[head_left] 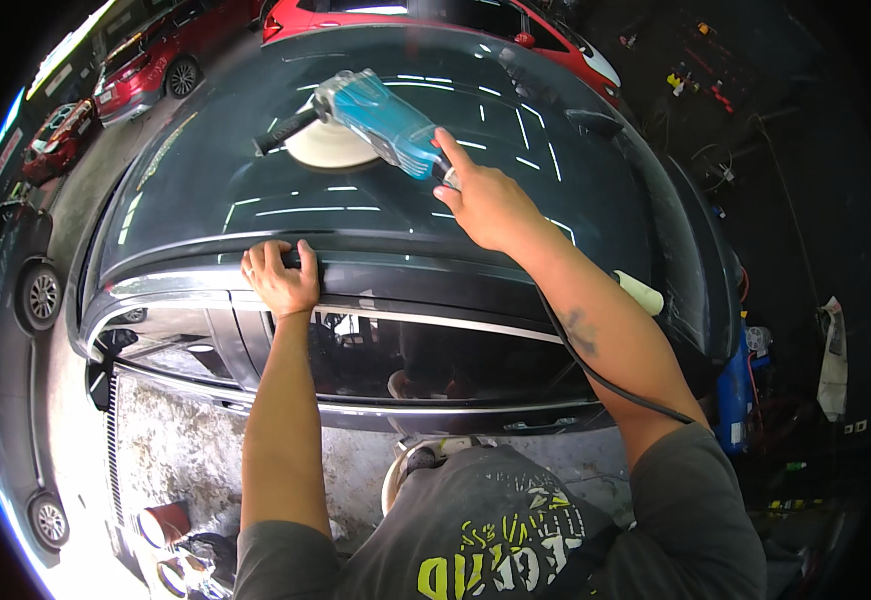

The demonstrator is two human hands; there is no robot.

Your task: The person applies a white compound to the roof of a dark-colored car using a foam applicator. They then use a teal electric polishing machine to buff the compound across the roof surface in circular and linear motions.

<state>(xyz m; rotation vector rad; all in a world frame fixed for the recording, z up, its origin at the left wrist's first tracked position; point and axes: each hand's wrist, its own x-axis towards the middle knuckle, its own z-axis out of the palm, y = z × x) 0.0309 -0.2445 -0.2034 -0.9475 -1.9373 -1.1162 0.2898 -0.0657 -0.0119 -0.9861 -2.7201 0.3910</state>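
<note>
My right hand (490, 200) is wrapped round the rear end of a teal power polisher (380, 115), index finger stretched along its body. The polisher's pale round pad (330, 148) rests on the dark car roof (435, 215), largely under the tool head. A black side handle (287, 132) sticks out to the left with no hand on it. Nearer to me, my left hand (283, 280) leans on the roof's near edge, fingers bent and thumb apart, holding nothing. The tool's black cord (620, 390) runs back along my right forearm.
A cream-coloured cylinder (640, 292) lies at the roof's right end, beside my right forearm. Below the roof edge is the car's side window (435, 355). Red cars (145, 65) stand beyond, a dark car (30, 290) at left. A reddish bucket (165, 522) sits low on the left.
</note>
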